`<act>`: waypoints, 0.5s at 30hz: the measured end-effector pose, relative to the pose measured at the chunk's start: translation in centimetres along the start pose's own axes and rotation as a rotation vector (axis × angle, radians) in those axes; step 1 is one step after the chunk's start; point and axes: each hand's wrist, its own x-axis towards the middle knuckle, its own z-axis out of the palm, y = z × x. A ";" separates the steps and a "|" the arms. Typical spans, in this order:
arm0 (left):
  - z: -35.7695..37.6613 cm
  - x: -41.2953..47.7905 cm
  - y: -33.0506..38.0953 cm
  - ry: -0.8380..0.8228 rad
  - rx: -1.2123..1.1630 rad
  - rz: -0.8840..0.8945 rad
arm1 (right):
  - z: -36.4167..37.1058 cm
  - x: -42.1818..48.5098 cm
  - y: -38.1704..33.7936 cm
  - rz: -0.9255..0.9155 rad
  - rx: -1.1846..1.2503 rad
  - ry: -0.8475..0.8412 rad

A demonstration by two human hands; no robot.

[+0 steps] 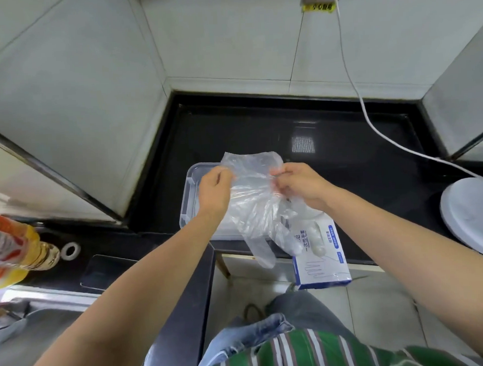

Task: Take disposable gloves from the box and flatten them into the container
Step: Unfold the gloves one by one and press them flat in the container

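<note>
Striped shirt (297, 352) lowest in frame, both bare forearms stretched forward. Left hand (216, 192) and right hand (301, 185) each pinching the cuff edge of one clear glove (258, 209), spread in the air over the near end of container (189, 196), glove fingers dangling in front of box (321, 256). Best done, probably: keep cuff taut, lower fingers first, then press flat with open palms to push air out. Count: two hands, one glove held (second layer not ruled out), one container, one box, both on black counter (344, 150).
</note>
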 end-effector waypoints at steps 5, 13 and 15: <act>-2.0 1.5 -1.8 0.099 0.246 -0.039 | -1.3 1.8 0.0 0.022 0.025 0.366; -1.7 2.6 -2.8 0.075 0.656 -0.086 | 5.2 1.6 -1.1 -0.545 -0.392 0.036; -1.1 2.8 -2.9 0.036 0.704 -0.095 | 6.6 2.7 0.5 -0.322 -0.515 -0.156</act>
